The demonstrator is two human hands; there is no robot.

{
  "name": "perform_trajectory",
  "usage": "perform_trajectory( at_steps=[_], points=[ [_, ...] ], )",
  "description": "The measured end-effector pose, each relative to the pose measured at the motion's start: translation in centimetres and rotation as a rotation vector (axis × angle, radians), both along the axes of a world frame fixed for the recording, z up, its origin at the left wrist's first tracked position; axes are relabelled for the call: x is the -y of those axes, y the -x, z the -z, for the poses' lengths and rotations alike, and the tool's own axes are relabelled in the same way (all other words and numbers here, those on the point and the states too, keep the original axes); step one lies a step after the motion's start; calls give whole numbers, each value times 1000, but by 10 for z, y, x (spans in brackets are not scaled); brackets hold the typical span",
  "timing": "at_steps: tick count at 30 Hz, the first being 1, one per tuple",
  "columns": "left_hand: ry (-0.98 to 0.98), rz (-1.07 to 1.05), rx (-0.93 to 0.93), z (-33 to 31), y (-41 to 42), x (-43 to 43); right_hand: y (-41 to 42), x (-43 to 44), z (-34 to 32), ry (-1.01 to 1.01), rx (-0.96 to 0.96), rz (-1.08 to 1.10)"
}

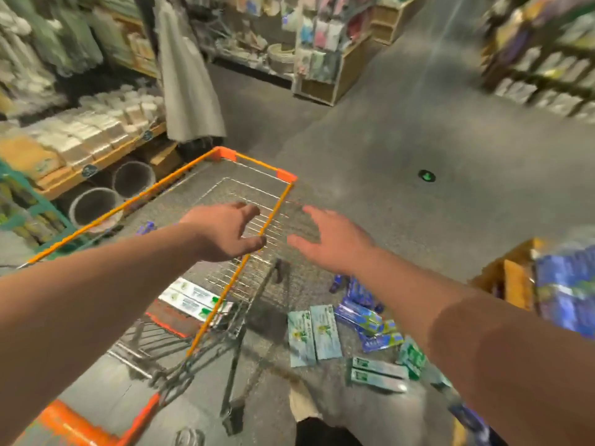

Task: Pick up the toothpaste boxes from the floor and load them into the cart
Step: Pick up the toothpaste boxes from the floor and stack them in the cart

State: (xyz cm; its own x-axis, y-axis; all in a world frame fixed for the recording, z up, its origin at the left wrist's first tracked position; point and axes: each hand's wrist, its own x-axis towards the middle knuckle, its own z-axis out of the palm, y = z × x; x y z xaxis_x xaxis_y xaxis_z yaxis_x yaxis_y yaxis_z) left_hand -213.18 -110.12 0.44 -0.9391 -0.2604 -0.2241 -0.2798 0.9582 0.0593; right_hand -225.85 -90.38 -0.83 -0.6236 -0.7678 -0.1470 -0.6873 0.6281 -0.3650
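A wire cart [283,194] with an orange rim stands in front of me. Two white and green toothpaste boxes [190,297] lie inside it at the near end. My left hand [225,233] hovers over the cart's right rim, fingers loosely curled, holding nothing. My right hand [331,243] is just right of the cart, fingers spread and empty. On the floor to the right of the cart lie several toothpaste boxes: two pale green ones [314,333], blue ones [360,312] and white and green ones [378,375].
Shelves of goods line the left side [80,130] and the far right [547,69]. A wooden display [335,72] stands at the back. A stocked shelf unit [553,284] is close on my right. A person in a grey garment [190,85] stands beyond the cart.
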Motion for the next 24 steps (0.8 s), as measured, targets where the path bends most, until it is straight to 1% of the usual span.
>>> perform_trajectory(
  at_steps=[3,9,14,18,24],
  points=[
    [10,127,7,-1,28,-55,3,-67,-8,-3,-57,82],
    [39,343,4,10,87,-177,19,-198,0,-35,-30,291],
    [30,458,60,30,132,-277,37,-303,22,-55,-10,390],
    [-10,513,87,68,171,-352,66,-379,52,-80,8,424],
    [3,468,179,157,208,-447,118,-456,123,-115,112,396]
  ],
)
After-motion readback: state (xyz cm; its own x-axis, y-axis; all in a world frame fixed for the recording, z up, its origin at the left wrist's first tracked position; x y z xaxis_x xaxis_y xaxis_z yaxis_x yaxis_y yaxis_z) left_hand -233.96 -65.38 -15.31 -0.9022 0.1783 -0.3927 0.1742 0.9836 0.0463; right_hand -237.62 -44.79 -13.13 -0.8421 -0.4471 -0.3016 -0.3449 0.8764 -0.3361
